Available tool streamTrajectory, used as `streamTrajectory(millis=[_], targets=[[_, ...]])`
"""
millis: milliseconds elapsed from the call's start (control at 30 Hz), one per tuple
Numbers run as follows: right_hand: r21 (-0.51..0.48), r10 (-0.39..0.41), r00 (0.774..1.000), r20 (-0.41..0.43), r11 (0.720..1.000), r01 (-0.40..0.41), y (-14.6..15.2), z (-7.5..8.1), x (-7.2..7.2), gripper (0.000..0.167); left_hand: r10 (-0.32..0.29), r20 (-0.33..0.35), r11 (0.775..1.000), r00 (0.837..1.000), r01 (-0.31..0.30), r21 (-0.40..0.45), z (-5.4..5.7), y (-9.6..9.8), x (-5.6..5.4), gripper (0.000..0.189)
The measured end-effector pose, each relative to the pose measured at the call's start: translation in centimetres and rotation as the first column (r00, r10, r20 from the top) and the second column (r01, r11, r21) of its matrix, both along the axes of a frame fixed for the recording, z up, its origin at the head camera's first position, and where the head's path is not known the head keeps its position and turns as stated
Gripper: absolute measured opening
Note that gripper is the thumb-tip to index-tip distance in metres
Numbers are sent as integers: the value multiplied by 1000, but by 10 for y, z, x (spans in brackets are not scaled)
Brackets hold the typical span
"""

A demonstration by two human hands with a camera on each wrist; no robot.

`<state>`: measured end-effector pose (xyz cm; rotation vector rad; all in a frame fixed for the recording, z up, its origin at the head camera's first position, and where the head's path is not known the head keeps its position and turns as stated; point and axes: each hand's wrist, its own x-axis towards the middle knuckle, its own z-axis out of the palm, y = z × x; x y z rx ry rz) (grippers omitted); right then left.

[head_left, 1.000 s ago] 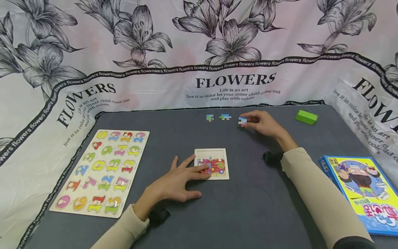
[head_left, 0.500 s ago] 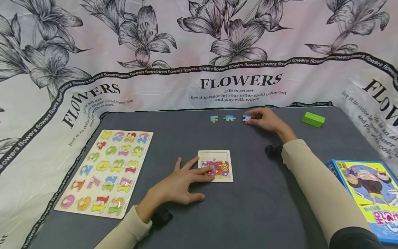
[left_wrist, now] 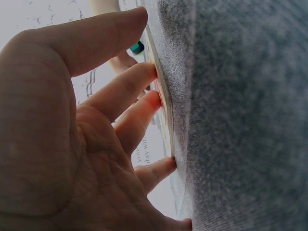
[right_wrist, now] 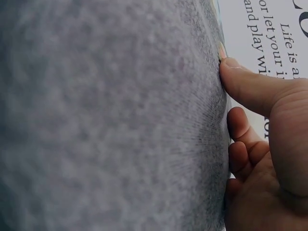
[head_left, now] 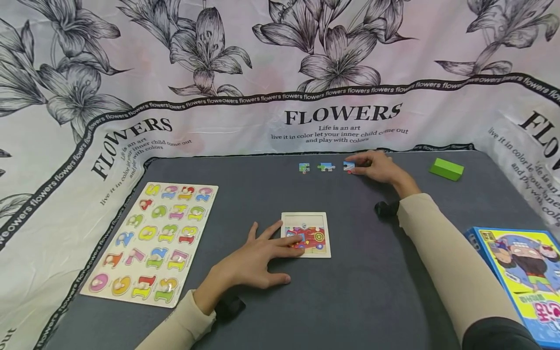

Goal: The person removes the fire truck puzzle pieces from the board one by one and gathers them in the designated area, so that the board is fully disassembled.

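In the head view, my left hand (head_left: 253, 260) lies with fingers spread and nearly straight. Its fingertips rest on a small wooden puzzle board (head_left: 319, 219) that bears a red vehicle picture, partly hidden by the fingers. Far back on the table, my right hand (head_left: 380, 170) pinches a small blue and white jigsaw piece (head_left: 348, 166) between thumb and forefinger, at table level. Two more jigsaw pieces, a green and blue one (head_left: 326, 166) and a smaller one (head_left: 304, 167), lie to its left in a row. In the right wrist view, the thumb (right_wrist: 245, 84) hides most of the piece.
A number puzzle board (head_left: 150, 243) lies at the left. On the right are a green block (head_left: 446, 169) and, nearer, a blue and yellow box (head_left: 520, 277). The grey tabletop (head_left: 345, 296) meets a flower-printed cloth (head_left: 245, 126) at the back.
The head view has shifted slightly, so everything appears further right. My right hand has slid its jigsaw piece a little closer to the other two and straightened it. The left hand stays on the board.
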<state>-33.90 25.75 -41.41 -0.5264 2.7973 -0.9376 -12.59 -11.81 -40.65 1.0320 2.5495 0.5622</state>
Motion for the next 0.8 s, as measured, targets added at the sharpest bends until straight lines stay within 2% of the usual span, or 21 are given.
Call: streamTrajectory(millis=[233,500,667,800], targets=[[1,14,1000,-1,1000,-14,2,-1,-3,39,5,5,1000,1000,-5,-7,-1,1,0,62],[24,-12,1000,-21,1000,12,1,-1,-2,39,5,1,1000,1000,-5,-11,-2,1,-1,63],[-10,-28,999,-22,1000,28,0,-3,1,42,4,-12,1000,1000,-4,-1,-2,1,-1,63],[-100,-90,996,-8,991,89,-1,-5,6,47,4,-25,1000,1000,-3,5,-2,0,0,63]])
